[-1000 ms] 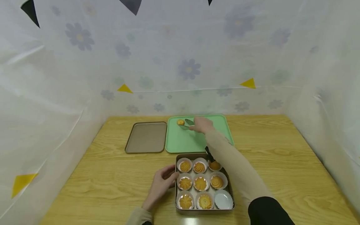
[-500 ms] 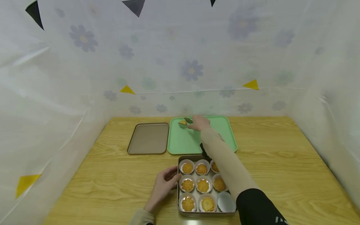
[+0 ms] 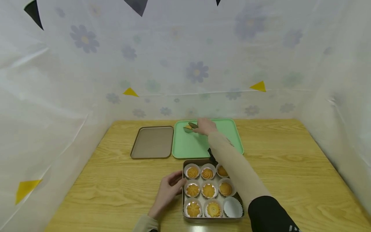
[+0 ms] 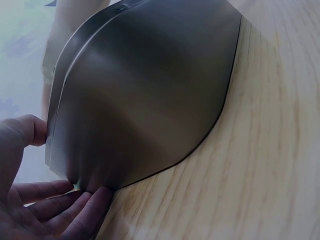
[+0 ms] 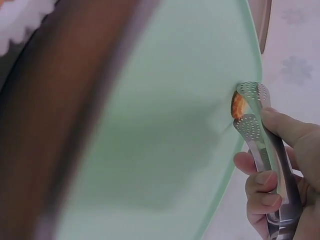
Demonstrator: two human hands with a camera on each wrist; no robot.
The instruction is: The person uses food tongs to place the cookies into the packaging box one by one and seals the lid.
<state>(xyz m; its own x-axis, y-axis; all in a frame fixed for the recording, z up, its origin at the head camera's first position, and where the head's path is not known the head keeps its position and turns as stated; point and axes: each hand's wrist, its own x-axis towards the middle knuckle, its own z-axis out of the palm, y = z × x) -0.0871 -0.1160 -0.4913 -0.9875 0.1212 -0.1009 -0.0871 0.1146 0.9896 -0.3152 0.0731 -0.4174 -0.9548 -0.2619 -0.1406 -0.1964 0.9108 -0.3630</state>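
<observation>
My right hand grips metal serving tongs over the far left of a green tray. A small golden cookie stands between the tongs' perforated heads, tipped on edge. My left hand rests against the left wall of a rectangular metal tin; in the left wrist view its thumb is at the rim and its fingertips touch the outer wall. Paper cups holding piped cookies fill the tin. The front right cup has no cookie. My right sleeve hides part of the tin's right side.
A brown tray lies left of the green tray on the wooden table. Flower-patterned sheeting rises behind the table and at both sides.
The tongs have moved slightly left, and the cookie, earlier lying flat beside their tips, is now between their heads and tilted. My left hand stays at the tin.
</observation>
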